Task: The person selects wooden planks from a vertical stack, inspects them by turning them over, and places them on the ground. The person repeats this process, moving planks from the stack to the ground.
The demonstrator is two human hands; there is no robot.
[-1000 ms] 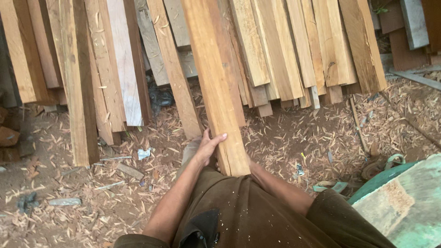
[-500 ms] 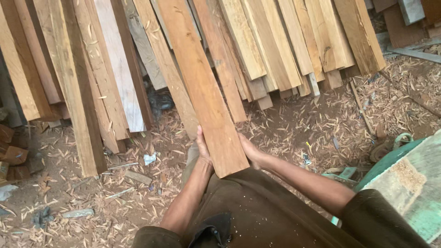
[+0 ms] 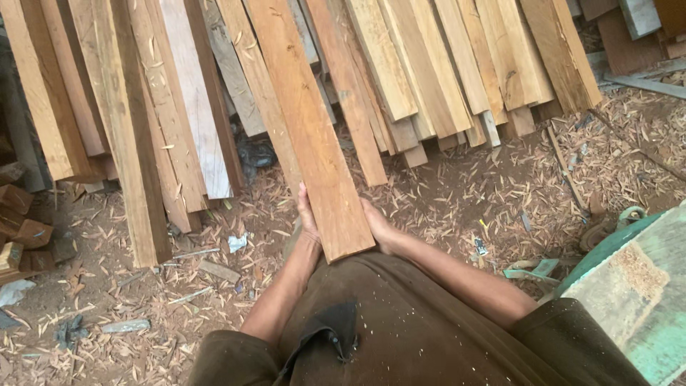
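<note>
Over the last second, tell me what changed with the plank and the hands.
The right hand came out from behind the plank and gripped its right edge, joining the left hand on the left edge. The plank's near end drew in against the person's waist. The leaning stack of boards and the shavings-strewn ground stayed put.

Your single head camera looks steeply down and forward over your own chest, close to the plank [image 3: 307, 129] at your waist, and takes in the leaning stack of boards [image 3: 443, 64] ahead and the shavings-strewn ground [image 3: 486, 193] below.
</note>
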